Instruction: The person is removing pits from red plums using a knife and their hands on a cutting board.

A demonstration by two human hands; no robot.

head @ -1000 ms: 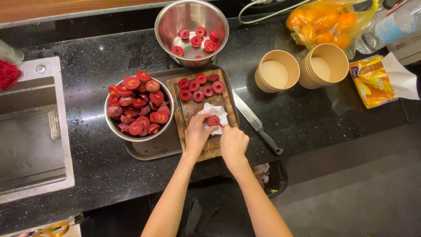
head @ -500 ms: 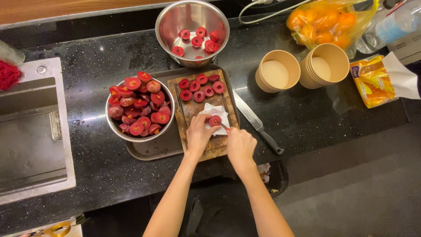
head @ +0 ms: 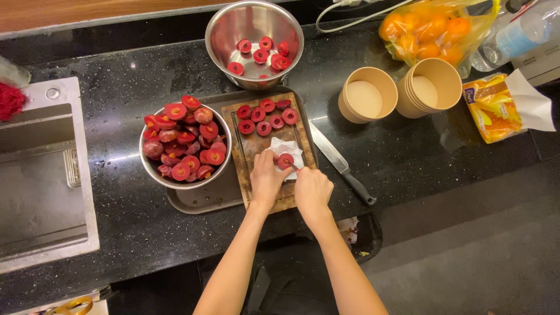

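both hands have barely shifted: left hand (head: 267, 179) pins the red fruit half (head: 285, 161) on white tissue (head: 287, 148); right hand (head: 312, 191) still grips a small tool, working its centre.

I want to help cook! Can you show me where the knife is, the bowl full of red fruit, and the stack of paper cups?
knife (head: 326, 153), head view, middle of the blade.
bowl of red fruit (head: 153, 175), head view, lower left metal rim.
stack of paper cups (head: 408, 100), head view, outer wall.
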